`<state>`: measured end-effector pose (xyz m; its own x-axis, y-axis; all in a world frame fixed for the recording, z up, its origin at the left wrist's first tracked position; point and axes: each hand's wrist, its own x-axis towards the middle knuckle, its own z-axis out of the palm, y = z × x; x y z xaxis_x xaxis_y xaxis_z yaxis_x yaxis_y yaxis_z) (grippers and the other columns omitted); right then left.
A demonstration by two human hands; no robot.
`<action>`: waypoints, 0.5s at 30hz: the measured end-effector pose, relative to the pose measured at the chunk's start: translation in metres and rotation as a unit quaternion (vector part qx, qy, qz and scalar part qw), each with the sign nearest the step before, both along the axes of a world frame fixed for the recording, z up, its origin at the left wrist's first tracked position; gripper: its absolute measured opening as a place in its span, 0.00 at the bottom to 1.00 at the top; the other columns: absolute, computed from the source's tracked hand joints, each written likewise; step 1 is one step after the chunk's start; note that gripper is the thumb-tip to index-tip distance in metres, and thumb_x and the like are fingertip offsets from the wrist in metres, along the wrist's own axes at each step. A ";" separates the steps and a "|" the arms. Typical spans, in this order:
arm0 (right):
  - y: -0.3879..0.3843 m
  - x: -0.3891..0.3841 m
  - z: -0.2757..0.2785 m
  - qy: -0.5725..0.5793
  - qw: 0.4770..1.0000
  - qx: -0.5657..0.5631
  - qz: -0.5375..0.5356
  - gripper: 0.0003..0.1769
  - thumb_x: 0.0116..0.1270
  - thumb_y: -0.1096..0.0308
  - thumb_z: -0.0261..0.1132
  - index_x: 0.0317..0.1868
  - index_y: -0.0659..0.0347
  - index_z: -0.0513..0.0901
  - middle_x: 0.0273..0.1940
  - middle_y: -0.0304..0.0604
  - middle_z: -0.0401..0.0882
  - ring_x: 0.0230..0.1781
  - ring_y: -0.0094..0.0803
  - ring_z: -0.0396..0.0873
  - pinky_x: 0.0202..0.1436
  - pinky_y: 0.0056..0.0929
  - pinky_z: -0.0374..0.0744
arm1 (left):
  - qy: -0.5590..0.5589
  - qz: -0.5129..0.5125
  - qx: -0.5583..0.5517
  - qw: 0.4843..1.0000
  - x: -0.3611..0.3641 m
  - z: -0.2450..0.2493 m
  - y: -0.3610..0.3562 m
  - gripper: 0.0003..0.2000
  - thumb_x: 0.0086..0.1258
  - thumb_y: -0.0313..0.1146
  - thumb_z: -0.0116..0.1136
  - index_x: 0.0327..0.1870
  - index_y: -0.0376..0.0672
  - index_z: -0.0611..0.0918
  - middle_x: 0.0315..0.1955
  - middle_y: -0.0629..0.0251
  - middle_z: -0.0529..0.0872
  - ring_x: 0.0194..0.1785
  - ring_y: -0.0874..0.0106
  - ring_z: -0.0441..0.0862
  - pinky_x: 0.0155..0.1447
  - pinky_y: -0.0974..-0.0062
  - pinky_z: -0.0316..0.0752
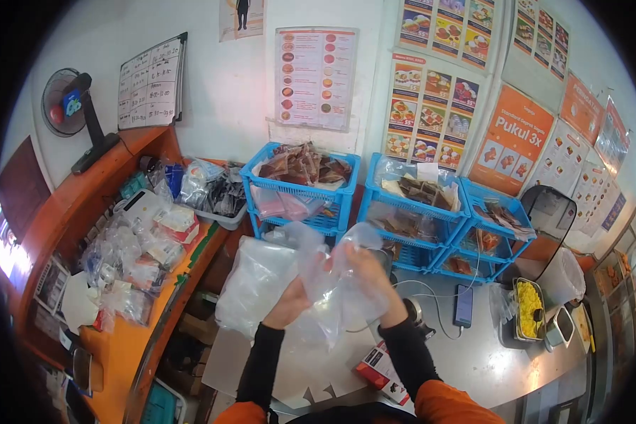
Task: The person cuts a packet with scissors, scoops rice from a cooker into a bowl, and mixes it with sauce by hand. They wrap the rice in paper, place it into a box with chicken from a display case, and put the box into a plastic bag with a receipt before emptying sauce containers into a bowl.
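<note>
A clear plastic bag (328, 318) hangs between my two hands above the metal counter, its film spread and crumpled. My left hand (288, 305) has its fingers closed on the bag's left side, partly behind the film. On the other side, my right hand (371, 274) grips the upper right part of the same bag. A stack of clear plastic bags (256, 286) lies just left of my left hand. Below my right forearm sits a red and white box (383, 373).
Blue tiered baskets (300, 189) with packets stand along the wall. A phone (463, 305) on a white cable lies right of my right hand. Further right is a container of yellow food (528, 309). An orange counter (145, 339) at left holds bagged items; a fan (67, 106) stands beyond.
</note>
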<state>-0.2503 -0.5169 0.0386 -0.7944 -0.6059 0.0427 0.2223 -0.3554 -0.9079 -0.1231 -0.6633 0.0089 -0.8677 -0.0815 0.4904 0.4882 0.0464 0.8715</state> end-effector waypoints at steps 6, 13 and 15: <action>0.053 0.010 0.007 0.235 0.901 0.039 -0.363 0.15 0.70 0.61 0.59 0.43 0.66 0.80 0.33 0.37 0.81 0.32 0.23 0.74 0.36 0.28 0.72 | -0.168 0.040 0.295 0.940 0.014 -0.019 -0.004 0.27 0.63 0.28 0.63 0.63 0.35 0.69 0.51 0.55 0.83 0.54 0.66 0.82 0.54 0.71 0.78; 0.083 0.001 0.035 0.456 0.720 0.335 -0.403 0.10 0.64 0.66 0.66 0.36 0.66 0.79 0.29 0.43 0.81 0.28 0.30 0.77 0.34 0.29 0.75 | -0.208 0.078 0.168 0.960 0.054 -0.010 0.023 0.13 0.67 0.26 0.61 0.50 0.35 0.77 0.38 0.66 0.84 0.39 0.76 0.81 0.46 0.78 0.76; 0.085 0.033 0.044 0.450 0.805 0.221 -0.316 0.11 0.62 0.67 0.68 0.35 0.66 0.79 0.31 0.44 0.82 0.29 0.29 0.78 0.35 0.29 0.75 | -0.130 0.153 0.184 0.962 0.062 0.002 0.051 0.15 0.64 0.27 0.64 0.50 0.37 0.76 0.40 0.65 0.82 0.43 0.78 0.79 0.45 0.77 0.75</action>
